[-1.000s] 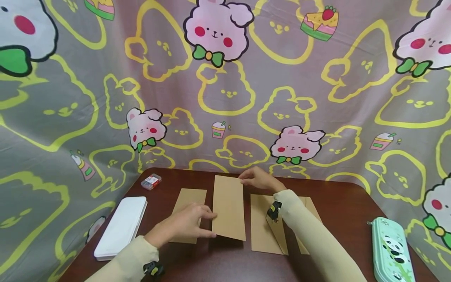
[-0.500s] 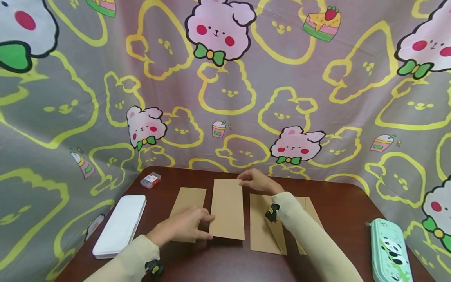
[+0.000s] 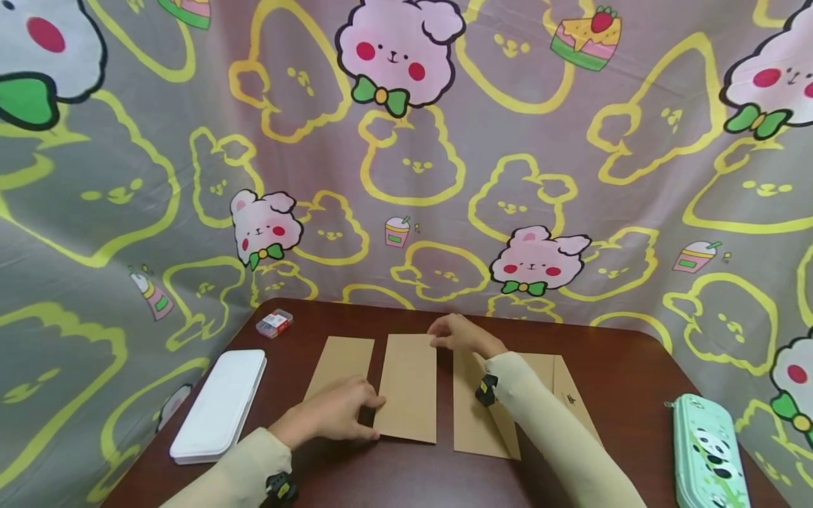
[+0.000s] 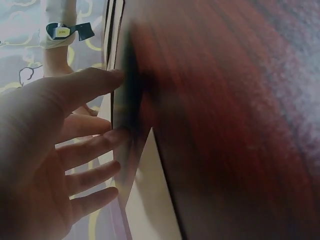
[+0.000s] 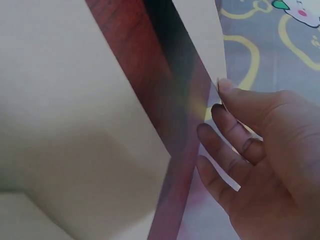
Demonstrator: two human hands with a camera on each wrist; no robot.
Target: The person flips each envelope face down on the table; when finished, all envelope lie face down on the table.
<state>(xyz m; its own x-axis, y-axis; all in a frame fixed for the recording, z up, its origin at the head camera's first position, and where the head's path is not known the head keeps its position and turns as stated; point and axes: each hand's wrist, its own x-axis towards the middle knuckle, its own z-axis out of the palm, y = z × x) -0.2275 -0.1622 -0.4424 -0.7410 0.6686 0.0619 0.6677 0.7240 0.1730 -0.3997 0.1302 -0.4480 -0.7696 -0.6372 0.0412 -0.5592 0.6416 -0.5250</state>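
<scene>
A plain brown paper envelope (image 3: 408,388) lies between my hands, low over the table or on it; I cannot tell which. My right hand (image 3: 466,334) pinches its far right corner between thumb and forefinger, as the right wrist view also shows. At its near left edge, my left hand (image 3: 333,410) touches it with thumb and fingertips spread apart. Partly under the left hand is another brown envelope (image 3: 343,355). To the right lie an envelope with a slanted flap (image 3: 471,420) and one with a small dark print (image 3: 565,384), both partly hidden by the right arm.
A white case (image 3: 219,402) stands on the left of the dark wooden table (image 3: 406,483), with a small clear box (image 3: 274,323) behind it. At the right edge lies a mint panda pencil case (image 3: 710,451). A patterned curtain (image 3: 419,212) closes off the back and sides.
The middle envelope has come down toward the table, its far edge moving nearer to me. My right hand has lowered with it; the left hand has stayed at its left edge.
</scene>
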